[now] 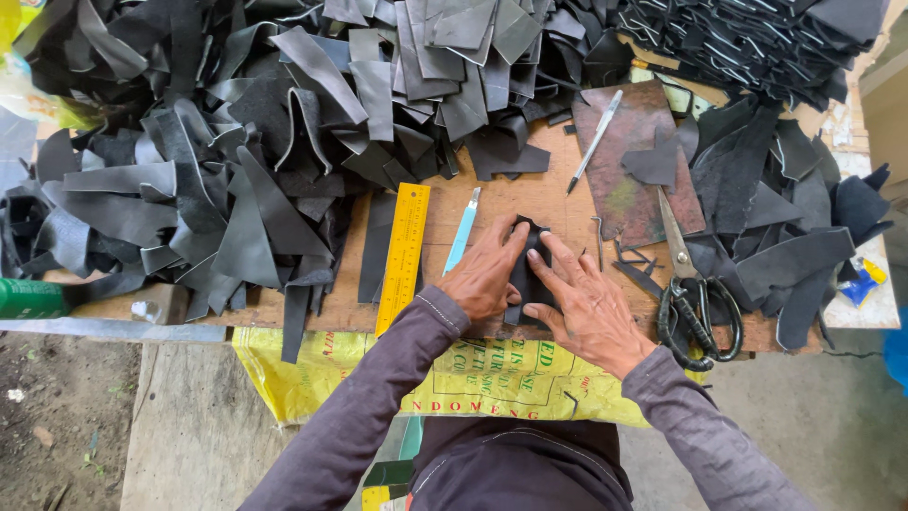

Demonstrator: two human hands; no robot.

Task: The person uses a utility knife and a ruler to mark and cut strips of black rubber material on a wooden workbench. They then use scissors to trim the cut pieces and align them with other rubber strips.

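Head view: at the lower middle of the frame both hands press flat on a small black leather piece [527, 274] lying on the wooden tabletop [530, 194]. The left hand [484, 274] lies with fingers spread across the piece's left side, gripping nothing; the right hand [588, 308] does the same on its right side, fingertips on the dark surface.

Just left of the hands lie a light-blue craft knife [462, 230] and a yellow ruler [403, 257], both running up and down the frame. To the right, large black-handled scissors [693, 303] rest near the tabletop's edge, with a pen [595, 140] on a reddish-brown board [634, 185] above. Heaps of black leather offcuts [236, 123] fill the upper frame.

To flatten the piece well, I judge that even, outward pressure from both palms would serve, keeping the edges from curling.
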